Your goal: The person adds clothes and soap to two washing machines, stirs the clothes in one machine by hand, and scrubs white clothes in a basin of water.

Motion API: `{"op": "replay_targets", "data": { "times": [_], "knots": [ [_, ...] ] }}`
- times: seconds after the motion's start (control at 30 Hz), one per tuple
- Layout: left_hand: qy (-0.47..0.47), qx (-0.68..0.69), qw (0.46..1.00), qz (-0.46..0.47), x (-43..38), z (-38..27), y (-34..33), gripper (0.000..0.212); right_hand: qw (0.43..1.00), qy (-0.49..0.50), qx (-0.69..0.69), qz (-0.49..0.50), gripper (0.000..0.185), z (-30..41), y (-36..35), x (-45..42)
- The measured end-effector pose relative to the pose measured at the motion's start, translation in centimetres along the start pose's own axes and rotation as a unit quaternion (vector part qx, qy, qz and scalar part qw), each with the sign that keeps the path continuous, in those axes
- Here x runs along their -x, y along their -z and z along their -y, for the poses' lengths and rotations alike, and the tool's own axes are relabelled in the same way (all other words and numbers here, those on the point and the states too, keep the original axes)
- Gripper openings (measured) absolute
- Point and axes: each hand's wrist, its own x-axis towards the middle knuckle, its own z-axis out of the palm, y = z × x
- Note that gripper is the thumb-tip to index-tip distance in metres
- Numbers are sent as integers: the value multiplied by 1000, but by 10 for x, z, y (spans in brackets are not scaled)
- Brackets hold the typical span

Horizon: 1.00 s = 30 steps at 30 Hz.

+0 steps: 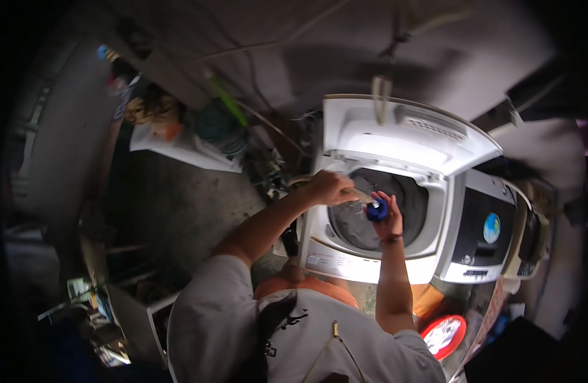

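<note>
My left hand [328,186] grips a pale hose [358,194] over the open tub of a white top-loading washing machine [440,230]. The hose end points at a small blue cup or cap [376,211] in my right hand [392,221]. A bright glint shows at the mouth of the blue piece, where water seems to run in. Both hands are above the tub opening, close together. Inside the drum [411,196] there is greyish content, too blurred to name. The machine's lid [394,139] stands raised behind my hands.
A second washing machine with a dark lid [485,215] stands to the right. Lower right, a red basin [452,330] holds pale items on the floor. A white container [179,153] sits at the upper left. A strap or cord loop [381,98] hangs before the raised lid.
</note>
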Motion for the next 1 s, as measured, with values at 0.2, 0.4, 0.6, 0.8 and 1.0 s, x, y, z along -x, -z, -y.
{"op": "replay_targets", "data": {
  "times": [0.2,0.4,0.6,0.8,1.0],
  "knots": [
    [-58,-4,985,-163,-24,-12,5,17,918,167,352,-76,51,7,-33,12],
    [-97,178,972,-122,39,-68,-112,14,855,213,447,-155,48,12,-59,34],
    [312,497,808,58,-10,-9,-216,12,894,144,410,-110,46,-32,-91,63],
    [354,552,747,110,-63,-43,-209,28,890,166,402,-139,43,-33,-70,75],
    [394,521,747,127,-53,-48,-211,36,865,152,468,-99,47,-31,-85,76]
  ]
}}
